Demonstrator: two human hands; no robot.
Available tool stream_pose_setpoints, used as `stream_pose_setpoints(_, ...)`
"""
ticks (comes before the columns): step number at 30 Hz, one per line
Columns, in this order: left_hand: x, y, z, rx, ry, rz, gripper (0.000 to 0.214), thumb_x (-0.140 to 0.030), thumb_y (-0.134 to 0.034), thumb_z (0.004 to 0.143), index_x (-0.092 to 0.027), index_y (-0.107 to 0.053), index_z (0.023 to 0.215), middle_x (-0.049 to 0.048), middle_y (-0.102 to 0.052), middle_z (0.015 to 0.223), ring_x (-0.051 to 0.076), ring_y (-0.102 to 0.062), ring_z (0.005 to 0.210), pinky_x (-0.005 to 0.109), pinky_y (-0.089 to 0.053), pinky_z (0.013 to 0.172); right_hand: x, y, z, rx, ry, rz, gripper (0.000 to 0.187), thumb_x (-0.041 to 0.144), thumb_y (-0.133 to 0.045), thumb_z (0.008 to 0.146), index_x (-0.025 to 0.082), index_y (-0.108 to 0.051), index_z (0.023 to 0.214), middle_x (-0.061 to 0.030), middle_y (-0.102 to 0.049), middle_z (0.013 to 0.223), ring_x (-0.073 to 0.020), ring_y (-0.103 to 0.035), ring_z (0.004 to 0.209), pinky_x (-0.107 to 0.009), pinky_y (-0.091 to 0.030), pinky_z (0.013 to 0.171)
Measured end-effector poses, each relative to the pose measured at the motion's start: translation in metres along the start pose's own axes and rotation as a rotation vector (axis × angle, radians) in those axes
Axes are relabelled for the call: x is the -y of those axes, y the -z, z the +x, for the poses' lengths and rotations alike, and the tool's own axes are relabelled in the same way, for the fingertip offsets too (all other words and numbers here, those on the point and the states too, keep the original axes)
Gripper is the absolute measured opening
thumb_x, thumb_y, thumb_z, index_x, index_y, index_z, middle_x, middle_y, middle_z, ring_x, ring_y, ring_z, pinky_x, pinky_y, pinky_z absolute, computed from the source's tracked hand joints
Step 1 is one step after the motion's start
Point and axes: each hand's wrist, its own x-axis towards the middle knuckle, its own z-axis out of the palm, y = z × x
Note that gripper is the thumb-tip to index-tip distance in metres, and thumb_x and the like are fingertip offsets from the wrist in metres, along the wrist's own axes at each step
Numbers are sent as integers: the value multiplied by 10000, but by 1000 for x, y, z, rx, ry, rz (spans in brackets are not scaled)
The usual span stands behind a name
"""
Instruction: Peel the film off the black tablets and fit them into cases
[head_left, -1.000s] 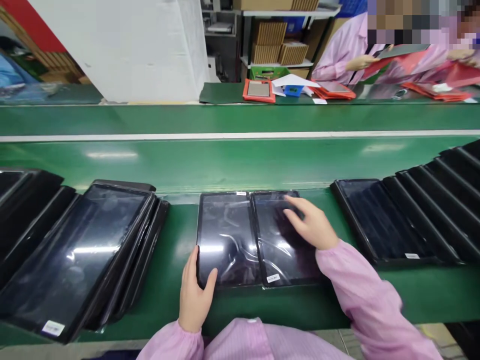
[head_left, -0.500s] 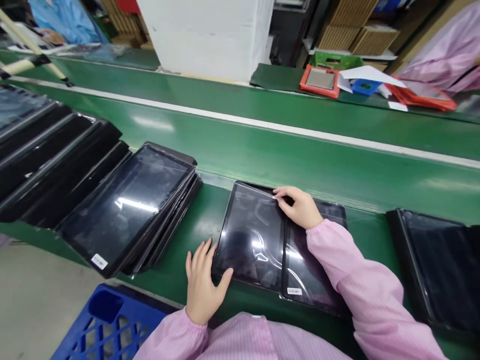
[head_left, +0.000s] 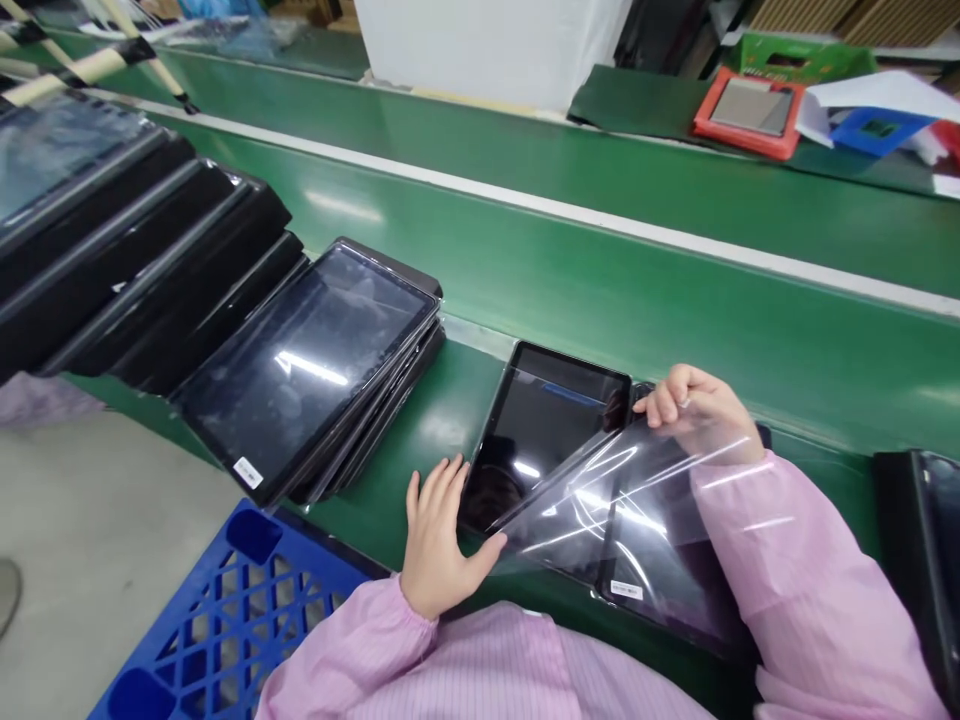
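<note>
A black tablet (head_left: 555, 420) lies flat in front of me, its upper left part bare and glossy. Pinched in my right hand (head_left: 709, 410) is a clear protective film (head_left: 592, 510), lifted at the upper right and folded diagonally across the tablet. The film still lies along the tablet's lower edge. My left hand (head_left: 446, 540) rests open at the tablet's lower left corner, fingers spread along its side. Under the film and my right forearm, a second dark tablet (head_left: 660, 600) with a white label sits against the first one.
On the left stands a stack of tablets (head_left: 315, 360), with more leaning rows (head_left: 142, 260) behind it. Another stack (head_left: 911, 560) is at the right edge. A blue plastic crate (head_left: 225, 610) sits below the green bench (head_left: 420, 400). An orange-framed device (head_left: 750, 112) lies across the bench.
My right hand has pulled the film up and to the right, off the tablet's upper part. My left hand stays at the lower left corner. The view has shifted.
</note>
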Motion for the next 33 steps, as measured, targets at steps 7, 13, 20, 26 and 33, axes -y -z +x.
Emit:
stream_pose_setpoints(7, 0, 2, -1, 30, -19, -63, 917, -557, -639, 806, -101, -254, 1503, 219, -466, 1487, 380, -383, 1418, 633, -193, 1174, 1, 3, 3, 18, -42, 28, 196, 198, -759, 706, 241, -599, 601, 49, -556, 517, -126, -610, 503, -294, -605, 754)
stream_pose_setpoints(13, 2, 2, -1, 45, -28, -92, 996, -577, -682, 765, -96, -231, 1511, 228, -460, 1482, 380, -389, 1414, 624, -202, 1182, 1, 2, 6, -15, -64, 47, 209, 148, -758, 668, 246, -587, 597, 51, -557, 548, -120, -622, 523, -290, -613, 771)
stream_pose_setpoints(20, 1, 4, -3, 42, -60, -92, 993, -541, -697, 754, -99, -228, 1509, 239, -473, 1458, 403, -416, 1388, 657, -239, 1158, 1, -1, 4, -78, -7, -16, 230, 241, -796, 680, 221, -574, 622, 8, -655, 683, -169, -701, 691, -320, -611, 743)
stream_pose_setpoints(26, 0, 6, -3, 88, -79, -75, 1098, -559, -725, 701, -99, -169, 1528, 251, -434, 1480, 431, -389, 1401, 685, -229, 1150, 6, -1, -1, -32, -52, -38, 306, 315, -843, 653, 223, -556, 596, -18, -693, 699, -206, -720, 708, -359, -613, 767)
stream_pose_setpoints(33, 6, 2, 4, -50, -15, -82, 503, -424, -482, 951, -157, -422, 1372, 172, -598, 1288, 328, -540, 1251, 588, -379, 1072, 10, 1, -9, 156, -62, -144, 313, 372, -815, 727, 222, -570, 604, -11, -707, 612, -205, -720, 655, -466, -563, 935)
